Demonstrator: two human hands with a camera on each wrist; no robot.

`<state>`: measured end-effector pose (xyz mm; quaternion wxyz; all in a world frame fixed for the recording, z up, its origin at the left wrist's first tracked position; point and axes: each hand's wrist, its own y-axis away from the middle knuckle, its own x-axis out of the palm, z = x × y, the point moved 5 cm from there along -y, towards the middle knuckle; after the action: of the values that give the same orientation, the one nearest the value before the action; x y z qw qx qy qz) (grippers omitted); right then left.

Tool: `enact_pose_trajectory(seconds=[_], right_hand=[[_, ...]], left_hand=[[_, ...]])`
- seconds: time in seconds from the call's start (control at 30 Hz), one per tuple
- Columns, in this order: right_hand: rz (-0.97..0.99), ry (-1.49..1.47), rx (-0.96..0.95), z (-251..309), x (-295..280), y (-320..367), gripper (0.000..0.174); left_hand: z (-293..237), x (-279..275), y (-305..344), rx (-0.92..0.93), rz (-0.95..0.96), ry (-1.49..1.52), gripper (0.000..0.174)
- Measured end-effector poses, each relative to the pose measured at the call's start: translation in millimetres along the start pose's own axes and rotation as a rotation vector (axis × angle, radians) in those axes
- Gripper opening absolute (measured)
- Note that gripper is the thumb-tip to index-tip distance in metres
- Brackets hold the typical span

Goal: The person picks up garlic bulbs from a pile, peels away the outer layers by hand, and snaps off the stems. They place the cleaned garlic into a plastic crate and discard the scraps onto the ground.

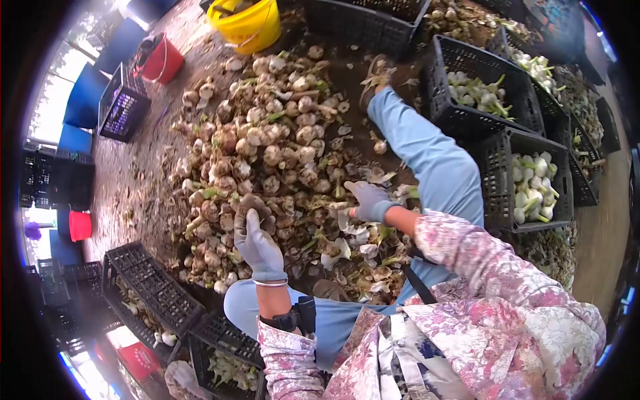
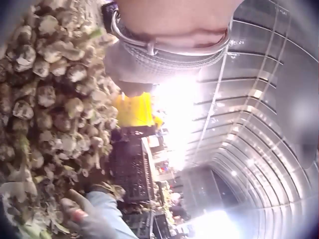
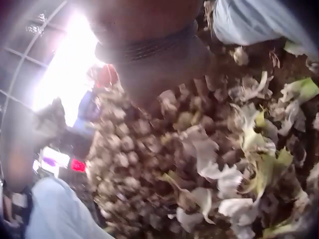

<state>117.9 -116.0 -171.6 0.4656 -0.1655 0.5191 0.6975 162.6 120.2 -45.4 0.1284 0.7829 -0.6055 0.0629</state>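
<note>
A big heap of dirt-covered bulbs (image 1: 267, 147) lies on the ground between my legs. My gloved left hand (image 1: 257, 243) reaches into the near side of the heap, its fingers curled on one dark bulb (image 1: 255, 203). My gloved right hand (image 1: 369, 200) hovers over the heap's right edge, beside my blue trouser leg (image 1: 433, 160), and grips a small red-handled tool (image 1: 351, 213). The left wrist view shows that hand (image 2: 92, 219) with the red handle (image 2: 77, 215). Pale peelings (image 3: 214, 164) lie under the right hand.
Black crates (image 1: 567, 173) holding cleaned white bulbs (image 1: 530, 187) stand on the right. A yellow bucket (image 1: 247, 23) and a red bucket (image 1: 160, 60) stand beyond the heap. More black crates (image 1: 153, 287) sit at the near left. Peelings (image 1: 353, 250) litter the ground between my knees.
</note>
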Motion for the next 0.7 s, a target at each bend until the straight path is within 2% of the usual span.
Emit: enact_pose_trajectory(seconds=[0.07, 0.1, 0.2, 0.27, 0.3, 0.33, 0.37, 0.5, 0.53, 0.57, 0.63, 0.67, 0.7], right_hand=[[0.036, 0.16, 0.13, -1, 33, -24, 0.09], [-0.026, 0.24, 0.168, -12, 59, -40, 0.094], [0.077, 0.294, 0.136, -16, 92, -25, 0.093], [0.482, 0.451, 0.061, -22, 127, -6, 0.082], [0.56, 0.553, -0.122, -12, 118, 25, 0.071], [0.739, 0.696, -0.276, -20, 134, 43, 0.054], [0.751, 0.712, -0.27, -26, 139, 43, 0.054], [0.936, 0.759, -0.315, 21, 111, 46, 0.035], [0.594, 0.619, -0.342, 43, 105, 28, 0.022], [0.438, 0.549, -0.486, 66, 101, 18, 0.02], [-0.108, 0.382, -1.057, 103, 108, 12, 0.028], [-0.106, 0.378, -1.06, 100, 122, 8, 0.028], [-0.109, 0.497, -1.066, 95, 139, 4, 0.032]], left_hand=[[25, -36, -6, -0.183, -0.04, 0.003, 0.024], [23, -43, -5, -0.204, -0.057, 0.008, 0.025], [10, -48, -6, -0.182, -0.061, -0.006, 0.025], [15, -57, -11, -0.198, -0.05, -0.018, 0.025], [16, -57, -13, -0.19, -0.038, -0.02, 0.026], [17, -56, -15, -0.18, -0.026, -0.015, 0.026], [14, -52, -15, -0.217, 0.004, 0.002, 0.026], [1, -40, -16, -0.192, 0.07, 0.062, 0.027], [0, -41, -15, -0.193, 0.057, 0.062, 0.027], [-1, -42, -14, -0.186, 0.051, 0.024, 0.027], [-2, -45, -12, -0.194, 0.052, -0.039, 0.028], [-3, -47, -11, -0.194, 0.049, -0.043, 0.028], [-5, -47, -10, -0.202, 0.048, -0.03, 0.028]])
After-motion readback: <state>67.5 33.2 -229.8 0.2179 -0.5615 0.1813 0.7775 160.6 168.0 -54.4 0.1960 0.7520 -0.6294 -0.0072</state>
